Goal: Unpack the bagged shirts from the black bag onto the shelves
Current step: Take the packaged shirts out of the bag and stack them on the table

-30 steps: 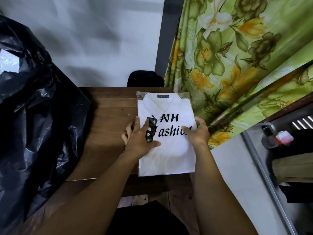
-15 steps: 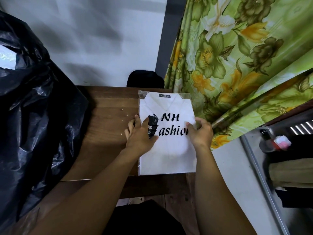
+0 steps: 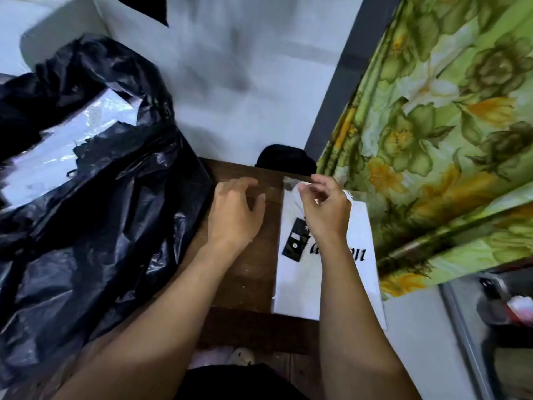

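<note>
Dark wooden tabletop [image 3: 248,272] fills the lower middle of the frame, its near edge just above the person's lap. On its right side lies a bagged shirt [image 3: 297,287], white, flat in clear film, with a black hang tag [image 3: 294,241] on its chest. Its long axis runs from the bottom of the frame toward the top, collar end farthest away.

Above that far end is the right hand [image 3: 326,215], fingers [image 3: 305,189] curled over the top flap; whether they pinch the film or only hover is not clear through the blur. The left hand [image 3: 233,215] is beside the shirt on its left, apart from it, over bare wood, its fingers loosely bent and holding nothing.

Farther left and upward slumps the black bag [image 3: 101,226], its mouth in the upper left of the frame showing more clear-wrapped packets [image 3: 86,125]. A green floral curtain [image 3: 447,140] hangs along the right, with a pale wall [image 3: 245,82] behind.

This shirt looks set down, so the next one likely comes from the bag's mouth. That lies left of and beyond both hands, and the left hand is the nearer, with nothing between it and the plastic.
</note>
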